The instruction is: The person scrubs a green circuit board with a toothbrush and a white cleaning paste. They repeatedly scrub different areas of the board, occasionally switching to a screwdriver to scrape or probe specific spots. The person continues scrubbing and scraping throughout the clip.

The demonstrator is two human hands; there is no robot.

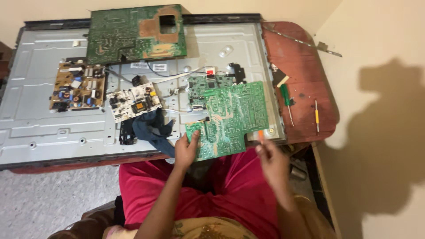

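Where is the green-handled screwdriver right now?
In the head view, the green-handled screwdriver lies on the red table at the right, just off the grey metal panel's right edge, left of a thin yellow-handled screwdriver.

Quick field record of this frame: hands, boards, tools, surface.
left hand: holds the green board by its lower left corner
right hand: blurred, at the board's right edge; an orange tool at the fingertips, grip unclear
other boards: large green board, brown board, white board
surface: metal panel on a red table
tools: green screwdriver, yellow screwdriver
cloth: dark blue, on the panel
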